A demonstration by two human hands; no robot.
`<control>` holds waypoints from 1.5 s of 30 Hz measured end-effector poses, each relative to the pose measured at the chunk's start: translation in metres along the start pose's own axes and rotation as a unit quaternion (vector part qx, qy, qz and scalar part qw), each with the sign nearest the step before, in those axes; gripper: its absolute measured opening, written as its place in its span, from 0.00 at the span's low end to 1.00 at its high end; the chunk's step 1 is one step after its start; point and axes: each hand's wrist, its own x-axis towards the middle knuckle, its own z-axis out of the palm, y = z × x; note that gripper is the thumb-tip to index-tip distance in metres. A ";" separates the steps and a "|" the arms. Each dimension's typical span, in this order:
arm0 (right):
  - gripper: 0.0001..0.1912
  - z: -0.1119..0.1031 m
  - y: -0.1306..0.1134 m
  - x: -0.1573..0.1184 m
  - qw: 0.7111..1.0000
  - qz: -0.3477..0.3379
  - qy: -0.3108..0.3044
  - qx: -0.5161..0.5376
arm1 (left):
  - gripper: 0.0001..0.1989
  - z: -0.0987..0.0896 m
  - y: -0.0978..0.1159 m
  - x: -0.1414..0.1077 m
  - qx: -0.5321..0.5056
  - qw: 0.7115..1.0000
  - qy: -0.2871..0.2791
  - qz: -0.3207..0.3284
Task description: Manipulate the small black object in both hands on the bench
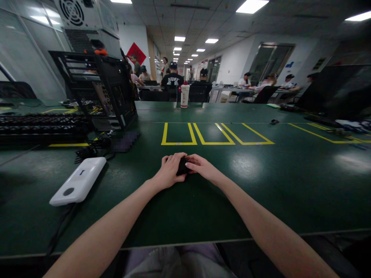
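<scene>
Both of my hands meet over the green tabletop, in the middle of the view. Between them is a small black object, partly covered by my fingers, so its kind cannot be made out. My left hand is closed around its left side, thumb at the near edge and fingers over the top. From the right, my right hand pinches the object's other side with its thumb and fingertips.
Yellow tape outlines lie beyond my hands. A white device with a black cable is at left. An open black computer case stands behind it. A white cup stands at the table's far side. People sit in the background.
</scene>
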 end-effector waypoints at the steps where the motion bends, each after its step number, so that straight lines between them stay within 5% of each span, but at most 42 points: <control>1: 0.15 -0.001 -0.001 -0.001 1.000 -0.009 -0.009 0.002 | 0.30 0.000 0.000 0.000 0.001 1.000 0.001 -0.001; 5: 0.18 -0.002 -0.003 -0.004 0.999 -0.021 -0.037 0.019 | 0.31 0.002 -0.001 0.001 0.001 1.000 0.004 -0.001; 9: 0.11 0.001 -0.005 -0.005 1.000 -0.011 -0.009 0.018 | 0.31 0.001 -0.001 0.000 -0.001 1.000 0.004 0.001; 15: 0.14 0.003 -0.006 -0.002 0.999 0.025 0.014 0.019 | 0.31 0.000 -0.001 0.000 0.000 1.000 0.000 0.002; 21: 0.19 -0.004 -0.003 -0.004 0.999 -0.021 -0.044 0.017 | 0.30 0.000 -0.001 0.000 -0.002 1.000 0.004 0.006; 31: 0.14 0.001 0.004 0.002 1.000 0.001 0.014 0.003 | 0.30 0.003 -0.003 0.000 0.002 1.000 0.014 0.008; 38: 0.19 -0.005 0.001 -0.002 0.998 -0.028 -0.049 0.033 | 0.31 0.001 -0.001 0.000 -0.007 1.000 0.009 0.012; 45: 0.13 -0.001 0.005 0.002 1.000 -0.004 0.004 0.008 | 0.29 -0.005 0.003 0.000 -0.014 1.000 -0.003 0.007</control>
